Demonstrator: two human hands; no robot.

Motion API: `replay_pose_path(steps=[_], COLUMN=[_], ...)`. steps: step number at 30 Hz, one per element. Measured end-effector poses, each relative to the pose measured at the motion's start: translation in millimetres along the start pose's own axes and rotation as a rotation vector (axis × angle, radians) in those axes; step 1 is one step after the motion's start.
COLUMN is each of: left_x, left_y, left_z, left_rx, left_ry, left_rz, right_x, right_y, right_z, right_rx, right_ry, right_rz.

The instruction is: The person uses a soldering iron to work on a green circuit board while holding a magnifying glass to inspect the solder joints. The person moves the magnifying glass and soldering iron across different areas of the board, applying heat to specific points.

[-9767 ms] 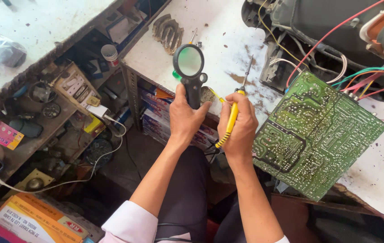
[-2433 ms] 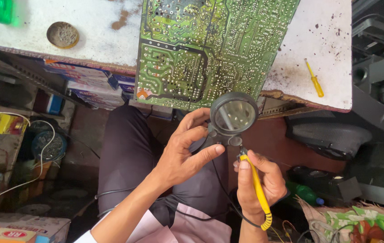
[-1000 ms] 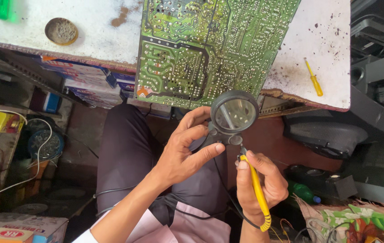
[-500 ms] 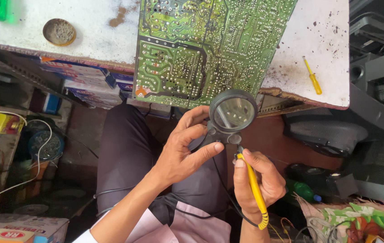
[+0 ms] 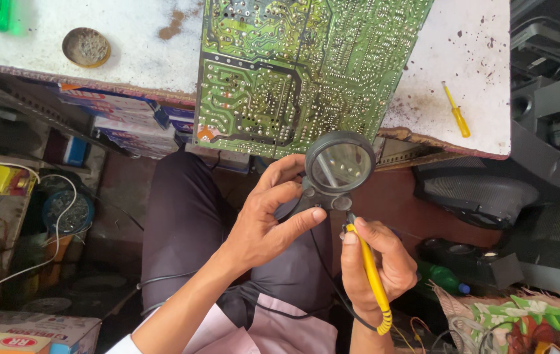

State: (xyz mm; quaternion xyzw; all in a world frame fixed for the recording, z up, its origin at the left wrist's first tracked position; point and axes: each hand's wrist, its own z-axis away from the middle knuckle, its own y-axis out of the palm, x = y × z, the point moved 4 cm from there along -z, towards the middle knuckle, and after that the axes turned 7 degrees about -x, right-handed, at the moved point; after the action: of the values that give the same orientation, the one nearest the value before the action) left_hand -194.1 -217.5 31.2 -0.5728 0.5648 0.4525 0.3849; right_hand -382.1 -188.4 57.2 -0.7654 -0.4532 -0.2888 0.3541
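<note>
Both hands (image 5: 263, 229) raised — magnifier (image 5: 339, 165), iron (image 5: 370, 275).

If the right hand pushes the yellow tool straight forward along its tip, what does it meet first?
Most likely the black magnifying glass held by the left hand: the yellow soldering iron in the right hand points at its base. The green circuit board lies beyond. Depth is unclear.

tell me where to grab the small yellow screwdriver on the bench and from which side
Grip the small yellow screwdriver by its thicker yellow handle, the end nearer the bench edge. Come from above: it lies flat on bare top, apart from the circuit board.
</note>
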Motion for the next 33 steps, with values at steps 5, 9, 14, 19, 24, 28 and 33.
replay_pose_path(steps=[5,9,14,19,24,28,33], left_x=[0.4,0.1,-1.2,-0.8,0.5,2.4,3.5], left_y=[0.5,0.6,1.3,0.4,0.6,0.7,1.4], left_z=[0.1,-0.5,0.0,-0.5,1.5,1.7,2.2], left_rx=[0.0,-0.003,0.001,0.004,0.007,0.009,0.008], left_ry=[-0.006,-0.005,-0.011,-0.003,-0.003,0.002,0.005], left_rz=[0.005,0.004,0.042,0.042,0.089,0.076,0.095], right_x=[-1.6,-2.6,-1.4,-2.4,-3.4,-4.1,-4.7], right_y=[-1.6,0.2,-2.1,-1.6,-3.5,-3.7,-1.8], right_z=[1.7,2.5,3.0,3.7,4.6,6.5,7.1], right_rx=[-0.007,-0.019,-0.004,-0.013,-0.012,-0.012,-0.012], right_ry=[0.015,0.003,0.008,0.003,-0.007,-0.001,0.019], right_rz=[0.008,0.017,0.019,0.013,0.011,0.001,-0.017])
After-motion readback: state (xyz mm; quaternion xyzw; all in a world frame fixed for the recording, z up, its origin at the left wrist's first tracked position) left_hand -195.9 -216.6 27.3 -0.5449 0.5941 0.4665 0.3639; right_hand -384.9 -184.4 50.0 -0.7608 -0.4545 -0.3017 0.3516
